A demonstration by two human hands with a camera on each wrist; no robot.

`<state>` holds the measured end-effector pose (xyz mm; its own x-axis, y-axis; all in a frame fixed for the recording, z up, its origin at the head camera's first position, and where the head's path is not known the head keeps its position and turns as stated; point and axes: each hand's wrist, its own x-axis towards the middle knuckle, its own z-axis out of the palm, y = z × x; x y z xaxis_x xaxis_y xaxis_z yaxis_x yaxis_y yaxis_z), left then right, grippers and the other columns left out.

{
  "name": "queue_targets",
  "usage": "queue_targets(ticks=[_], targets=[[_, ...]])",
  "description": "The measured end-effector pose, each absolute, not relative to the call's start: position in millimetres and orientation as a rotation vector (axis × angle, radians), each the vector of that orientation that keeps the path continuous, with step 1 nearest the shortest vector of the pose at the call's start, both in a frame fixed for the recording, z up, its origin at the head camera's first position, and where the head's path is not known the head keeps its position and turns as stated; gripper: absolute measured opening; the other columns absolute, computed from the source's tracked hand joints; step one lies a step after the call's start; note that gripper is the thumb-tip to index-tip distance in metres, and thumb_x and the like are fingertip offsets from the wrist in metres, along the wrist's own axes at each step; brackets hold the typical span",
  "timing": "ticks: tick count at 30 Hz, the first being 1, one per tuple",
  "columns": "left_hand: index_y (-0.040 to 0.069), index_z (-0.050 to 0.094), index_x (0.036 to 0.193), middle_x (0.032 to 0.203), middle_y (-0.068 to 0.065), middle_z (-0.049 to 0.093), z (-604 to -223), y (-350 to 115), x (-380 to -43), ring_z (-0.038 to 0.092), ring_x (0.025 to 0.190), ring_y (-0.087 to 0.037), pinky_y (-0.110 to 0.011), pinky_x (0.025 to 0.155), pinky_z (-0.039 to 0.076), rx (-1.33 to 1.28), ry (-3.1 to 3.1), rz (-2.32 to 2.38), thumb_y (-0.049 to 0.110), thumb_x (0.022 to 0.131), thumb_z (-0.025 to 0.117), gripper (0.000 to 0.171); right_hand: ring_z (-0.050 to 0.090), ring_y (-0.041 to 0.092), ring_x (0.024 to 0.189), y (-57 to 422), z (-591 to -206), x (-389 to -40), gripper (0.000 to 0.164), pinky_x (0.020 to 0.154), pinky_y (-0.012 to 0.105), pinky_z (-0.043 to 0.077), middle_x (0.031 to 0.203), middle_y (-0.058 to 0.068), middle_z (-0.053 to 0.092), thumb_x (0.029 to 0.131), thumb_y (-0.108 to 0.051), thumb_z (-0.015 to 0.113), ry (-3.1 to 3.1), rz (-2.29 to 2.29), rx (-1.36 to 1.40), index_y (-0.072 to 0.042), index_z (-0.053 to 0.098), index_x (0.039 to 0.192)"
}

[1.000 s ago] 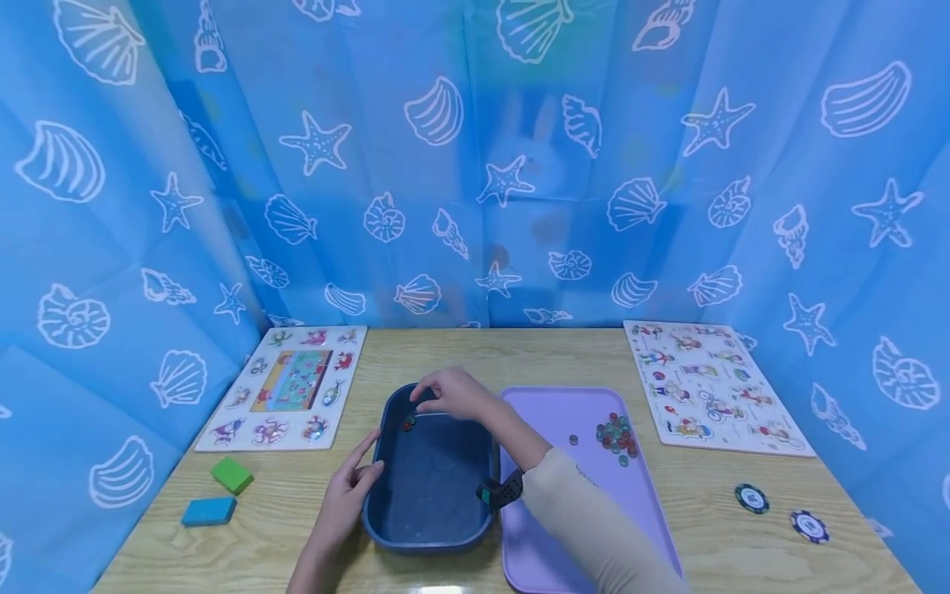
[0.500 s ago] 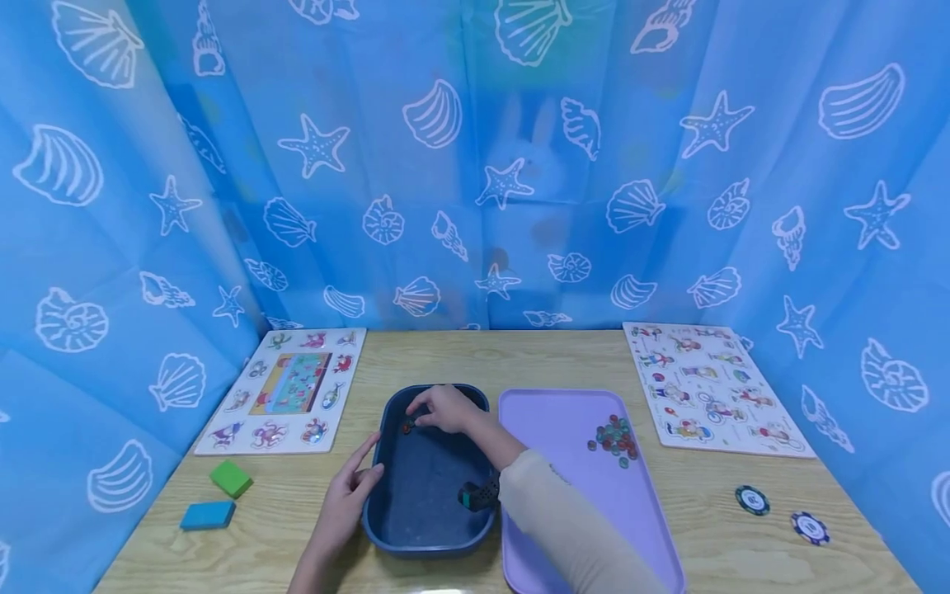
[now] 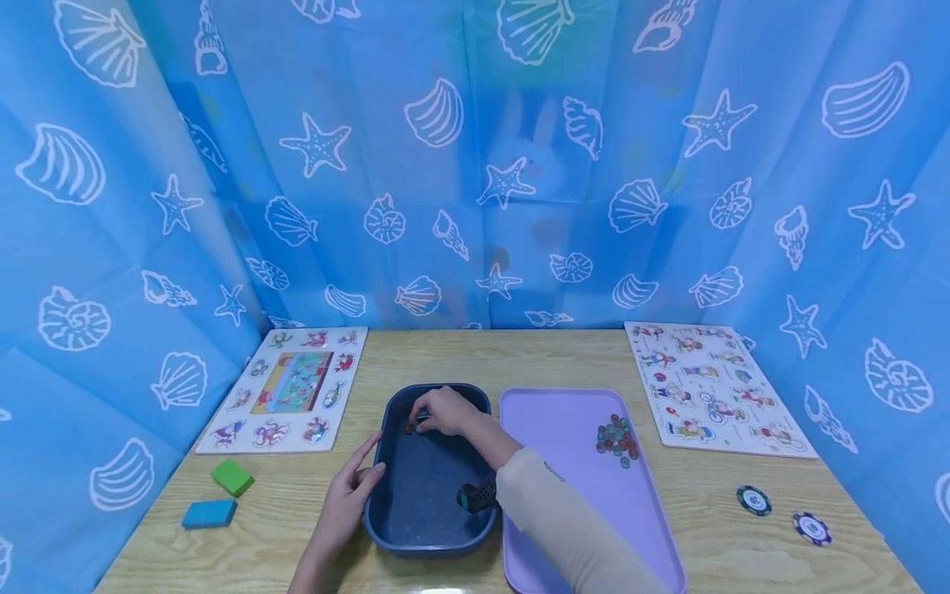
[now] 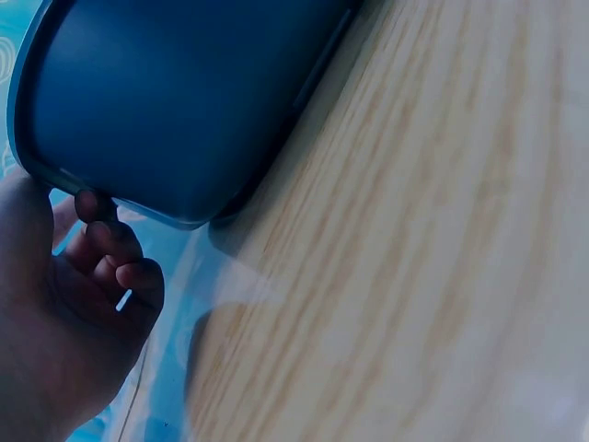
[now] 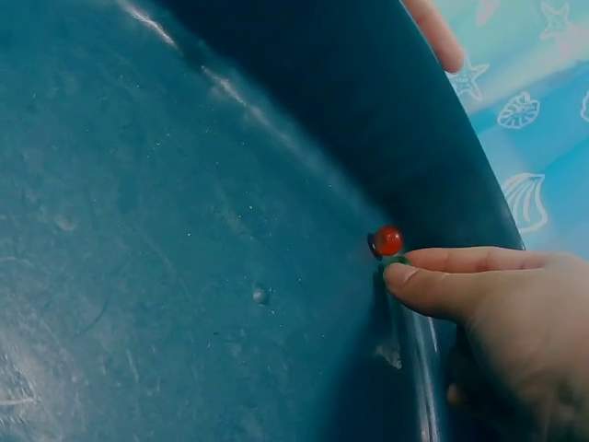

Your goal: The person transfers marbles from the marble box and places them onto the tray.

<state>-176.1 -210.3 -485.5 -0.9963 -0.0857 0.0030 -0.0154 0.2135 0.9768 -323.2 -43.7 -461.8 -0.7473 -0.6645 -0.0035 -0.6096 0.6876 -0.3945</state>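
A dark blue tub (image 3: 430, 548) stands on the table in front of me. My left hand (image 3: 347, 500) holds its left rim, thumb over the edge; the left wrist view has the curled fingers (image 4: 118, 241) against the tub's outside. My right hand (image 3: 444, 411) reaches into the far left corner. In the right wrist view its thumb and forefinger pinch a green glass bead (image 5: 396, 261), mostly hidden by the thumb. A red glass bead (image 5: 388, 240) lies right beside the fingertips, near the tub wall.
Right of the tub lies a purple tray (image 3: 552, 412) with a cluster of red and green glass beads (image 3: 618, 439). Picture puzzle boards (image 3: 285, 388) flank both sides. Green (image 3: 232, 477) and blue blocks (image 3: 209, 513) sit left, two poker chips (image 3: 754, 500) right.
My right hand has come down into the tub's corner and closed finger and thumb on the green bead. On the tray, a lone bead has rolled right to the cluster. The left hand stays put.
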Motion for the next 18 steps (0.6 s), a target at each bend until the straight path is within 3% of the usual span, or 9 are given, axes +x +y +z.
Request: queue_targets(ticks=[5, 12, 18], targets=[[0.026, 0.042, 0.133, 0.072, -0.016, 0.061, -489, -210, -177, 0.056, 0.062, -0.017, -0.024, 0.061, 0.045, 0.082, -2.390, -1.935, 0.022, 0.091, 0.052, 0.043, 0.046, 0.006, 0.062, -38, -458, -322, 0.011, 0.061, 0.021, 0.038, 0.078, -0.009, 0.058, 0.081, -0.028, 0.065, 2.761, -0.600, -1.065, -0.025, 0.067, 0.092], [0.029, 0.041, 0.134, 0.083, -0.015, 0.062, -490, -207, -179, 0.057, 0.065, -0.018, -0.024, 0.064, 0.047, 0.121, -2.413, -1.923, 0.022, 0.091, 0.050, 0.044, 0.035, 0.010, 0.051, -8, -430, -314, 0.018, 0.051, 0.022, 0.029, 0.058, -0.005, 0.040, 0.084, -0.028, 0.062, 2.744, -0.859, -1.131, -0.018, 0.067, 0.098], [0.030, 0.040, 0.134, 0.080, -0.015, 0.062, -490, -209, -178, 0.058, 0.066, -0.019, -0.024, 0.064, 0.047, 0.148, -2.427, -1.904, 0.021, 0.092, 0.050, 0.044, 0.030, 0.010, 0.045, 47, -414, -303, 0.020, 0.047, 0.022, 0.026, 0.050, -0.005, 0.034, 0.083, -0.030, 0.062, 2.779, -0.966, -1.133, -0.018, 0.067, 0.098]])
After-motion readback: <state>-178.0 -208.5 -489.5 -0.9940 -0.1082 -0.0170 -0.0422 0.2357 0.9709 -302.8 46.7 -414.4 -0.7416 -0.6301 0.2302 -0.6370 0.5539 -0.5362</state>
